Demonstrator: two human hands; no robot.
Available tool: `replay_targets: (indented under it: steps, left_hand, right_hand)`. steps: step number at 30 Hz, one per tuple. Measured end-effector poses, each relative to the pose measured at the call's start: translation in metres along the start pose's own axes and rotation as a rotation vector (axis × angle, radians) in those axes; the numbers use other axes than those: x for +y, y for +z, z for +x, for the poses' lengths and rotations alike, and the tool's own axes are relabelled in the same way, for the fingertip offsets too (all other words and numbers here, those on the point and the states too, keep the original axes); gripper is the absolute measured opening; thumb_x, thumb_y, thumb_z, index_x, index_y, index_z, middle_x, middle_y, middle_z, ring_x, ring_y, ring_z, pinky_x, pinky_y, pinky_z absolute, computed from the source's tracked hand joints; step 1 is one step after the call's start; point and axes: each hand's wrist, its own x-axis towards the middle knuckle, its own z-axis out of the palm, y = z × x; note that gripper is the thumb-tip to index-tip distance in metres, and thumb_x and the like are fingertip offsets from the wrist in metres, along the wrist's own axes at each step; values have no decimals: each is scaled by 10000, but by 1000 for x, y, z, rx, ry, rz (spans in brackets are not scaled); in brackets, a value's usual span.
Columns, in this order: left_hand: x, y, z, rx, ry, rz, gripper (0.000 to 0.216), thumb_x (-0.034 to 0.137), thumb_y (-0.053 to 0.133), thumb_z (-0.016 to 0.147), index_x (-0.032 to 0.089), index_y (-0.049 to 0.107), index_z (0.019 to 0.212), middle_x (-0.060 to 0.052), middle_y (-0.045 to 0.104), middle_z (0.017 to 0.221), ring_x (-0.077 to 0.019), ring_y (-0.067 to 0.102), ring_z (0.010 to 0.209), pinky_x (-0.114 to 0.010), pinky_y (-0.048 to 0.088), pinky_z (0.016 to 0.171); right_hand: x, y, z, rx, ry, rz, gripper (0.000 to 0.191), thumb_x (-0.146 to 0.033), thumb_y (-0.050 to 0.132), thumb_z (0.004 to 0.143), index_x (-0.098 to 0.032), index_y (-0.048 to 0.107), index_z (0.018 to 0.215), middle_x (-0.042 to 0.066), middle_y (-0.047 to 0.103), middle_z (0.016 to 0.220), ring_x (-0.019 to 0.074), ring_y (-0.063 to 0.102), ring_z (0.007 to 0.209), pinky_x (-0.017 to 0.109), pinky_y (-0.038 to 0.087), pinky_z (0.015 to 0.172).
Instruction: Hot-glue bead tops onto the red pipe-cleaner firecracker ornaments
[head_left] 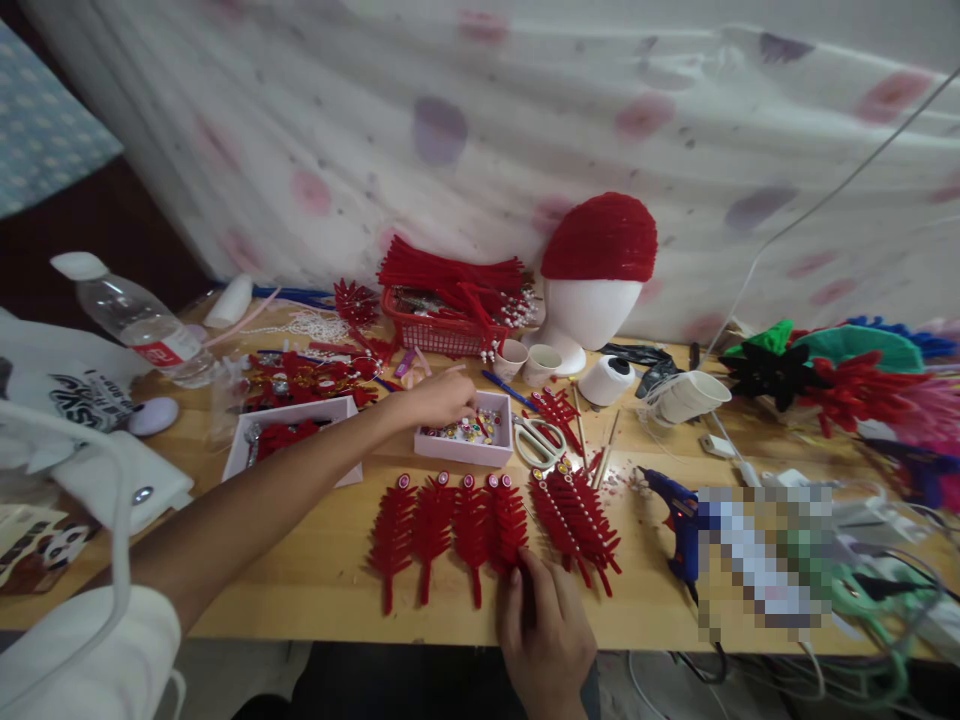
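My left hand (444, 396) reaches over the table into a pale pink box (480, 455) of small coloured gems (484, 425). Its fingers are curled down among the gems, and whatever they pinch is hidden. My right hand (551, 620) is closed at the lower end of a red chenille feather (510, 520), near the table's front edge. To its left lie more red feathers (471, 530) in a row, each topped with a round pink gem. On its right, red feathers with pearl strands (574, 520) overlap one another.
Cream-handled scissors (540, 443) lie beside the gem box. A blue glue gun (679, 520) sits at right, among cables. Behind are paper cups (541, 365), a thread spool (607, 380), a red basket (442, 332) and a foam head (589, 310). A water bottle (142, 325) leans at left.
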Motion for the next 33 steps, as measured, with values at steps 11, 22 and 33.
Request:
replay_targets:
  steps: [11,22,33]
  left_hand:
    - [29,5,-35,187,-311,-1394,353,200,370,999,75,675,873,-205,704,944,-236,692,956,-361,531,940]
    - [48,15,-54,305,-344,-1561,243,-40,437,886,17,659,965,-224,735,1004,-243,726,1013,-368,495,1058]
    - [57,23,-91,545,-429,-1692,271,25,441,928,20,709,893,-206,753,993,-247,709,1066,-335,546,1016]
  right_hand:
    - [-2,-3,2,0,-12,-11,205,-251,524,969,-158,620,1124,84,670,915,197,613,837,298,470,758]
    - [1,-7,3,-12,24,100,184,-252,510,977,-162,627,1086,84,681,919,188,639,844,296,495,780]
    - [0,-26,13,20,74,185,191,-274,523,965,-174,633,1083,86,696,928,189,661,821,298,523,735]
